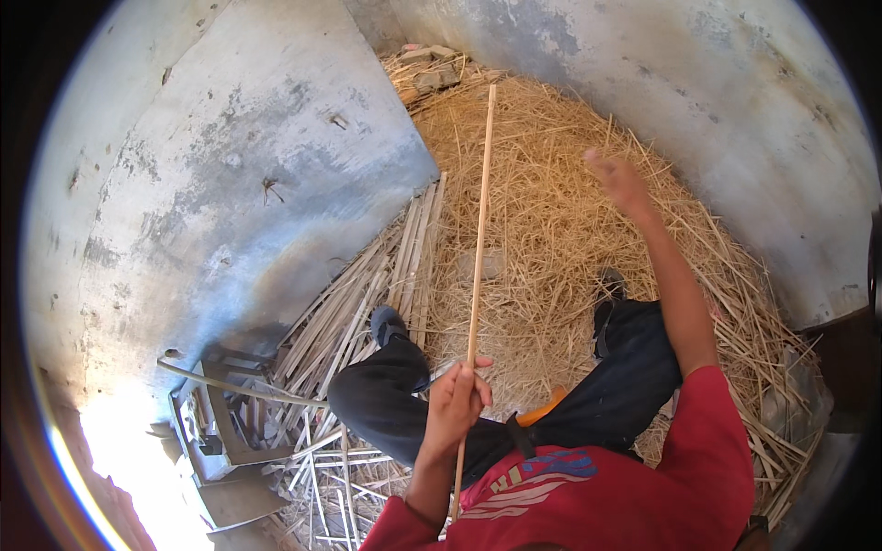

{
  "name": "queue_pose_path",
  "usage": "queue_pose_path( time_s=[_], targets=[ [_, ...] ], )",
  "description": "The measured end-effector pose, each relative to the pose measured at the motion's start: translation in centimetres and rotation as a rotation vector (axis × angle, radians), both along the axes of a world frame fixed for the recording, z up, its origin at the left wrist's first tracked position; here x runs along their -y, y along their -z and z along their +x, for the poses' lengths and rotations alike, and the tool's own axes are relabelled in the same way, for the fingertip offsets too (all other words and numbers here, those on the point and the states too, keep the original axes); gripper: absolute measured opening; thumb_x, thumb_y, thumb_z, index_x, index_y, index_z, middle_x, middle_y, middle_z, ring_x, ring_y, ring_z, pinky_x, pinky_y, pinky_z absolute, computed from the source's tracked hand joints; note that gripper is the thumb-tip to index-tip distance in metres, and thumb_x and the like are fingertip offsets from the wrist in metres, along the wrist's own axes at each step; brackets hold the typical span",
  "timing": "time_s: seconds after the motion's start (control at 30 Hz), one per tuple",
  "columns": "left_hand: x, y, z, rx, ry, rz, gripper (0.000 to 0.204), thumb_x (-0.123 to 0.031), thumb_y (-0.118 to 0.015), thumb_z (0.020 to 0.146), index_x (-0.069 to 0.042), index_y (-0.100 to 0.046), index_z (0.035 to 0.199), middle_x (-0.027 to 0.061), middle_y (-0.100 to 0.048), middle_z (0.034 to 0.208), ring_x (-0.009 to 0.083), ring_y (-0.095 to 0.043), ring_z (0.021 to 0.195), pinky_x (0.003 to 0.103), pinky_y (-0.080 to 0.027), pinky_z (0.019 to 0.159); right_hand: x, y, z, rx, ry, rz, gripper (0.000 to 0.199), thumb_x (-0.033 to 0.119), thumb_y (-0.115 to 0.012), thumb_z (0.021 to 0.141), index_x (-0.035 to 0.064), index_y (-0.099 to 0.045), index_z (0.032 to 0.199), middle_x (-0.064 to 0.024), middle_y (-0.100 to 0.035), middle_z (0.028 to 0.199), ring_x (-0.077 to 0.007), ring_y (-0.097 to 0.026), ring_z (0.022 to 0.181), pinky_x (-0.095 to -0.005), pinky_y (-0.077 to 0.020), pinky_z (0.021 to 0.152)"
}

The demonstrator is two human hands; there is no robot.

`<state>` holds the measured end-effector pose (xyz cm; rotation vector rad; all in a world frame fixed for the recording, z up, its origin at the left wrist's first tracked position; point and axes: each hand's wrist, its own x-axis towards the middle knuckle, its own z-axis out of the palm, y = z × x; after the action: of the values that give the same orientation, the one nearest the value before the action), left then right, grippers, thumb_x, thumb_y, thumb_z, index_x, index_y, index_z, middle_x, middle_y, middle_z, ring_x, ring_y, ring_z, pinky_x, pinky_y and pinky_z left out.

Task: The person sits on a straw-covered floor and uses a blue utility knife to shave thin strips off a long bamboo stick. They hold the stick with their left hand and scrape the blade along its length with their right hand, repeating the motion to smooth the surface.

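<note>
A long, thin, pale bamboo strip (482,202) stands nearly upright in view, running from my lap up past my feet. My left hand (455,401) is closed round its lower part, in front of my left thigh. Away from the strip, my right hand (623,186) is raised at the upper right above the straw, slightly blurred. Its fingers are partly stretched out, with nothing visible in them. Between my legs lies an orange object (542,409), partly hidden, so its kind cannot be told.
Loose straw and shavings (542,174) cover the floor. Bundled strips (344,303) lie by my left foot (389,324). A wooden frame or box (216,427) with bits inside stands at left. Bricks (434,78) lie at the far end, and worn plaster walls (230,156) close in both sides.
</note>
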<state>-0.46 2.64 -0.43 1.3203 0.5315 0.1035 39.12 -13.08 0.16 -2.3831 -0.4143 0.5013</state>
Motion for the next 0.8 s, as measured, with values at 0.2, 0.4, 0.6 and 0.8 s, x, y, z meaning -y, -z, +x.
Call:
queue_pose_path(
  time_s=[0.2, 0.4, 0.6, 0.8],
  targets=[
    [-1.0, -0.3, 3.1, 0.008, 0.031, -0.073, 0.031, -0.023, -0.037, 0.104, 0.0, -0.056, 0.111, -0.0013, -0.052, 0.061, 0.0017, -0.033, 0.04, 0.017, -0.023, 0.038, -4.9, 1.0, -15.3, 0.672, -0.599, 0.21, 0.065, 0.072, -0.056, 0.078, 0.0097, -0.055, 0.062, -0.0085, -0.056, 0.052, -0.0285, -0.058, 0.047, -0.0393, -0.0438, 0.045],
    [0.0, -0.4, 3.1, 0.006, 0.038, -0.015, 0.029, -0.021, -0.037, 0.104, -0.001, -0.056, 0.111, -0.0035, -0.047, 0.059, 0.0012, -0.034, 0.044, 0.018, -0.025, 0.041, -5.7, 2.0, -14.5, 0.76, -0.517, 0.115, 0.067, 0.076, -0.057, 0.074, 0.011, -0.054, 0.059, -0.0079, -0.053, 0.048, -0.0266, -0.056, 0.042, -0.0371, -0.0415, 0.04],
    [-0.5, -0.1, 3.2, -0.011, 0.007, -0.022, 0.027, -0.019, -0.038, 0.103, -0.001, -0.057, 0.111, -0.0049, -0.045, 0.059, 0.001, -0.033, 0.048, 0.019, -0.026, 0.045, -5.9, 2.5, -17.8, 0.812, -0.71, 0.225, 0.065, 0.075, -0.056, 0.075, 0.013, -0.054, 0.055, -0.0067, -0.052, 0.047, -0.0243, -0.055, 0.041, -0.037, -0.041, 0.039],
    [0.0, -1.6, 2.8, -0.02, 0.024, 0.292, 0.023, -0.012, -0.042, 0.101, 0.001, -0.056, 0.113, -0.0057, -0.04, 0.061, 0.0015, -0.033, 0.054, 0.021, -0.028, 0.049, -6.5, 2.6, -15.4, 0.8, -0.576, 0.249, 0.068, 0.078, -0.057, 0.071, 0.0129, -0.052, 0.054, -0.005, -0.05, 0.046, -0.0223, -0.054, 0.039, -0.0353, -0.0403, 0.039]
  ],
)
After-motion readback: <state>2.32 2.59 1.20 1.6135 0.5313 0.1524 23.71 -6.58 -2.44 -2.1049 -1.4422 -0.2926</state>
